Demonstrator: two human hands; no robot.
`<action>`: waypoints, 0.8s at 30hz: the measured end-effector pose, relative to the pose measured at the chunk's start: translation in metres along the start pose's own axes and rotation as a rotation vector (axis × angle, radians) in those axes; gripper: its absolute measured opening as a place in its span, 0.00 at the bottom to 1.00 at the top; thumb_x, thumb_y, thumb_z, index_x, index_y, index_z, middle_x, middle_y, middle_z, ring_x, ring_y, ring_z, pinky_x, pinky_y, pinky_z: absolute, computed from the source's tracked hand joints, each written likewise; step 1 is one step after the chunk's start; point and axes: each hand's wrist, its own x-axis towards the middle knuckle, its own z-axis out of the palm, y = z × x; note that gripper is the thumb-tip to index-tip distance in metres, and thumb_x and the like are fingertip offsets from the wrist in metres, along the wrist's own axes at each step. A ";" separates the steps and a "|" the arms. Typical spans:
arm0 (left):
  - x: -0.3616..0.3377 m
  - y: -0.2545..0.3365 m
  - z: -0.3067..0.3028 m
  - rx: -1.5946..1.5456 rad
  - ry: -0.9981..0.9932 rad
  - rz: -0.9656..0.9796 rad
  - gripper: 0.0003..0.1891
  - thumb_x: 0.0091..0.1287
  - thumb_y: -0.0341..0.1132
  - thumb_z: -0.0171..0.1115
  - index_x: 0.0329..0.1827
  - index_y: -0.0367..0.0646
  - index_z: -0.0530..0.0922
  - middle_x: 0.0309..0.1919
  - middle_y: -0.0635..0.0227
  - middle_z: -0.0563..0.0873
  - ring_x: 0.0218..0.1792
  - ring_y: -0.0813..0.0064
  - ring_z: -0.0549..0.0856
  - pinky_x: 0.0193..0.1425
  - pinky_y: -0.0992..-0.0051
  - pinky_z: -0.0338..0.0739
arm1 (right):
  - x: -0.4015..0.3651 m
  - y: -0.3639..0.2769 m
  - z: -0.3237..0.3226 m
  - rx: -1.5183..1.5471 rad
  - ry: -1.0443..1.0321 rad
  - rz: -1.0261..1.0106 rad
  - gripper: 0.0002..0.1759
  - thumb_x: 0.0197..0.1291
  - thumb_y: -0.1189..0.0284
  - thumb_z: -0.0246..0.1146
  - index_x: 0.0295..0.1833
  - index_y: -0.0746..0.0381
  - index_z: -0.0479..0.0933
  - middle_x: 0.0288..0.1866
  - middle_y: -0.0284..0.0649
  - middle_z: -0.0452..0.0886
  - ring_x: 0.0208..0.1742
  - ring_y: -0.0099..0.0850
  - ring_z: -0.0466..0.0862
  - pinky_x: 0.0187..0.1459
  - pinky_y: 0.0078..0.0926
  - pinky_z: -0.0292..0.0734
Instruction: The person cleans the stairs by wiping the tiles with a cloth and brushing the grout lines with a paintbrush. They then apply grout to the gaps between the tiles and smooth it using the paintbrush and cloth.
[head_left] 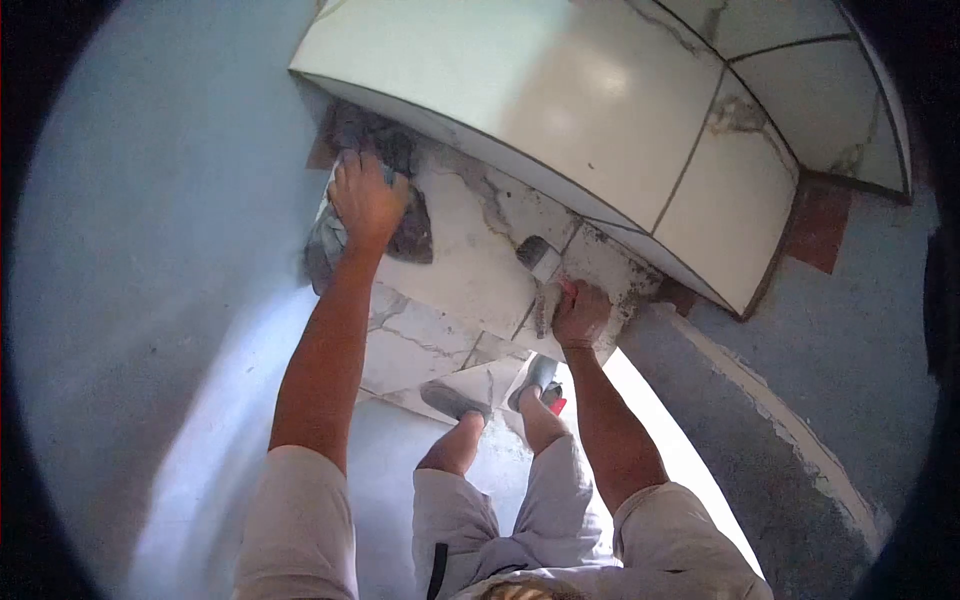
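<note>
My left hand [368, 195] presses down on a crumpled dark grey cloth [410, 232], fingers bent over it, at the far left end of a marble-patterned tile step [460, 225]. Cloth bunches up past the fingertips and hangs over the step's left edge. My right hand [583, 318] is closed near the step's right end, around a small thing with a red part [568, 288] showing by the fingers; I cannot tell its kind. Just left of that hand is a rough grey piece [547, 308]. Beyond it lies a small dark and whitish block-like item [538, 256].
A higher tiled step [560, 90] with dark joints rises just beyond both hands. Blue-grey wall [160, 200] stands on the left; a wall with a pale plaster strip [770, 395] is on the right. My feet in grey shoes [453, 400] are on lower tiles.
</note>
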 end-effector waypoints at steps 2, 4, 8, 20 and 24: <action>0.012 0.014 -0.002 -0.012 -0.069 -0.072 0.28 0.56 0.46 0.67 0.58 0.40 0.78 0.56 0.53 0.78 0.57 0.56 0.75 0.59 0.53 0.65 | 0.002 -0.003 0.002 -0.027 0.093 -0.038 0.12 0.59 0.63 0.58 0.42 0.61 0.75 0.32 0.46 0.75 0.34 0.48 0.75 0.37 0.48 0.68; 0.012 0.035 -0.004 0.060 -0.255 -0.003 0.29 0.54 0.45 0.68 0.59 0.41 0.78 0.55 0.54 0.79 0.56 0.56 0.75 0.59 0.54 0.66 | -0.004 0.001 0.001 -0.062 0.170 -0.080 0.12 0.59 0.64 0.59 0.41 0.62 0.75 0.32 0.47 0.75 0.34 0.48 0.75 0.37 0.48 0.68; -0.018 0.036 -0.006 -0.049 -0.167 0.207 0.34 0.49 0.47 0.72 0.60 0.41 0.75 0.52 0.49 0.79 0.59 0.51 0.75 0.59 0.51 0.67 | -0.001 0.003 0.004 0.030 0.138 -0.045 0.12 0.58 0.65 0.60 0.42 0.61 0.76 0.34 0.47 0.76 0.35 0.48 0.76 0.39 0.48 0.69; -0.006 0.010 0.014 -0.103 0.112 -0.169 0.42 0.50 0.44 0.72 0.67 0.33 0.65 0.59 0.49 0.75 0.58 0.52 0.72 0.60 0.53 0.63 | -0.006 0.011 0.016 -0.008 0.063 0.005 0.12 0.59 0.63 0.60 0.43 0.58 0.76 0.36 0.45 0.79 0.40 0.47 0.78 0.41 0.48 0.70; -0.027 0.038 0.008 -0.097 -0.036 0.033 0.42 0.50 0.45 0.73 0.68 0.36 0.66 0.61 0.52 0.73 0.59 0.51 0.72 0.58 0.51 0.64 | 0.001 -0.003 0.001 -0.028 0.072 0.059 0.13 0.58 0.62 0.60 0.44 0.58 0.76 0.34 0.43 0.77 0.39 0.44 0.77 0.41 0.46 0.69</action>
